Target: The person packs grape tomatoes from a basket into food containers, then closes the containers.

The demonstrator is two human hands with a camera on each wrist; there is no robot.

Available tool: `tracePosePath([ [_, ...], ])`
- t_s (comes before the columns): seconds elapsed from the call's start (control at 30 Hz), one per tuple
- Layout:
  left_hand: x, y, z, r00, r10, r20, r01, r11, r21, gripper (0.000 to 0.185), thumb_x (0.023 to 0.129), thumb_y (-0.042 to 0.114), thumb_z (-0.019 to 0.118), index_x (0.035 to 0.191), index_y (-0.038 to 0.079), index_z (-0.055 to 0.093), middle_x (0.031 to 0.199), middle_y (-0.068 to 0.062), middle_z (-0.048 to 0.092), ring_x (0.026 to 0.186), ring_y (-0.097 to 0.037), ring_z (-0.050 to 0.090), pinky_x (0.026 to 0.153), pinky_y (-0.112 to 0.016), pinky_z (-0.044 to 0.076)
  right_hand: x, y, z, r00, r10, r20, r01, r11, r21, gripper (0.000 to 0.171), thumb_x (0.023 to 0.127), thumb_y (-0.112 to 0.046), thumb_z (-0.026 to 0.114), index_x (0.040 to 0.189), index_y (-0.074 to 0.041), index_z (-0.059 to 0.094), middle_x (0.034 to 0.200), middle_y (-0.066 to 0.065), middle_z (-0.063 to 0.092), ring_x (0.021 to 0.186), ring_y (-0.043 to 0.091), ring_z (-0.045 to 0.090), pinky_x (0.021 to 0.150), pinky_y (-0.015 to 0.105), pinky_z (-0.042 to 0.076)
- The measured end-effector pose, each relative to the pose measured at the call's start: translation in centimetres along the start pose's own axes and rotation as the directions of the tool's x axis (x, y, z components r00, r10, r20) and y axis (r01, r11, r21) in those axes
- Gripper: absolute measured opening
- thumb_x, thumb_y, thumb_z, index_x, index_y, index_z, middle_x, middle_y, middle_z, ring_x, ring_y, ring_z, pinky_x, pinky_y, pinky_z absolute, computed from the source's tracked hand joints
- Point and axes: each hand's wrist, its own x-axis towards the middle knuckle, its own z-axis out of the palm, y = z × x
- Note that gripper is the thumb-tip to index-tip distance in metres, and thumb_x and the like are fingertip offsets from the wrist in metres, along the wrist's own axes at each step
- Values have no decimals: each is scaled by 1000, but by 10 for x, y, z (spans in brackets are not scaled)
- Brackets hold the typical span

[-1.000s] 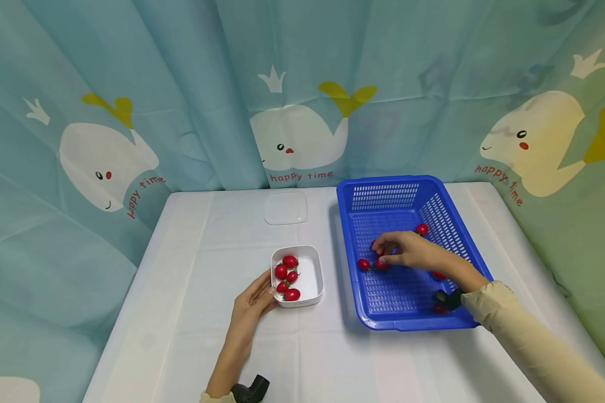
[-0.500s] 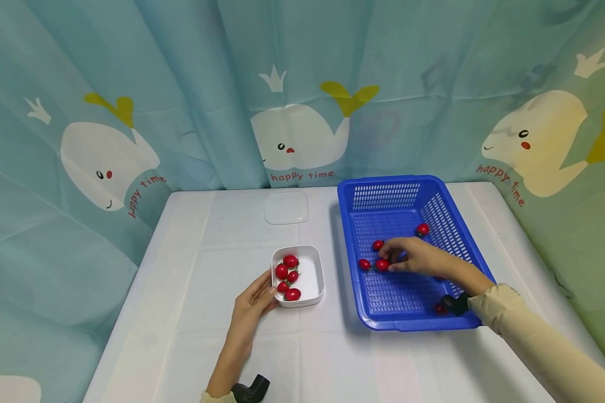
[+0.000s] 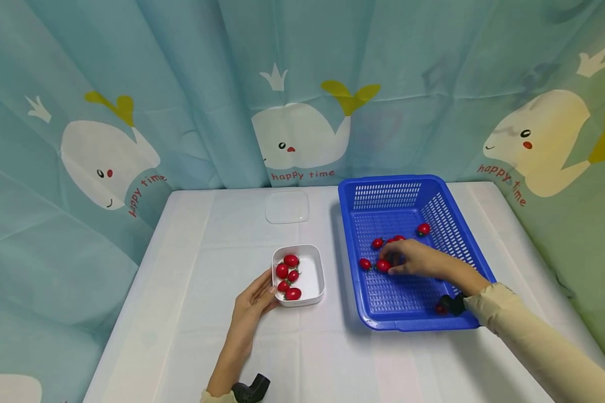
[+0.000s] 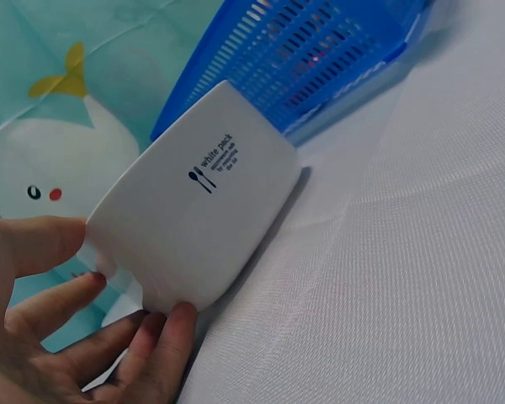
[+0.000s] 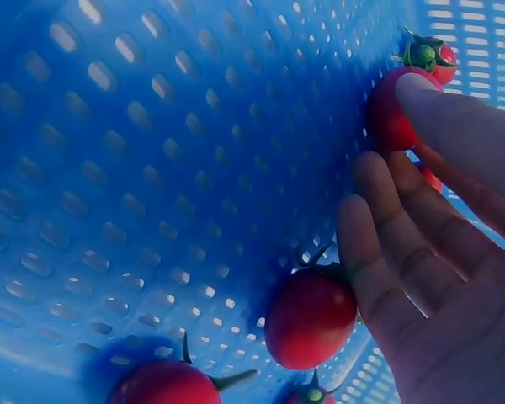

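My right hand (image 3: 413, 260) lies inside the blue basket (image 3: 383, 190), fingers loosely stretched over several cherry tomatoes. In the right wrist view the thumb touches one tomato (image 5: 389, 114) and another tomato (image 5: 311, 316) sits by the fingers (image 5: 379, 244); nothing is gripped. From the head view a fingertip meets a tomato (image 3: 382, 265), with others (image 3: 364, 263) beside it. My left hand (image 3: 254, 299) grips the near left corner of the white bowl (image 3: 312, 274), thumb on its rim. The bowl (image 4: 202, 219) holds several tomatoes (image 3: 287, 277).
A clear plastic lid (image 3: 287, 206) lies at the back of the white-clothed table (image 3: 201, 268). One tomato (image 3: 423, 228) rests by the basket's far right wall. A whale-print curtain (image 3: 302, 84) hangs close behind and at both sides.
My right hand slid a little nearer and to the right inside the basket, uncovering tomatoes behind it. The left hand and the bowl stayed still.
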Motion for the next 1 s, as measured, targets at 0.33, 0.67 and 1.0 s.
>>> tracePosePath([
  [0.33,1,0,-1,1000,-1,-4,1,1000,2,52,104,21,64,154,14,51,162,-9,49,147,-30,51,99,-23,59,1,-1,0,1000,-9,-4,9,1000,21,26,93,-15,77,117,-5,71,97,0,70,84,11,61,74,24,55],
  [0.67,1,-2,-1,1000,2,-6,-2,1000,16,53,104,23,64,154,15,51,161,-9,49,146,-30,52,100,-25,59,-9,-8,-9,1000,13,-19,-12,999,40,26,96,-21,75,120,-12,72,106,-1,72,96,14,62,86,32,58],
  [1.0,0,-1,0,1000,2,-6,-1,1000,14,53,104,23,64,155,14,51,162,-9,49,146,-30,51,101,-25,59,-22,-19,-24,997,-3,-80,14,991,136,29,100,-20,70,128,-13,69,119,2,74,111,21,67,95,39,62],
])
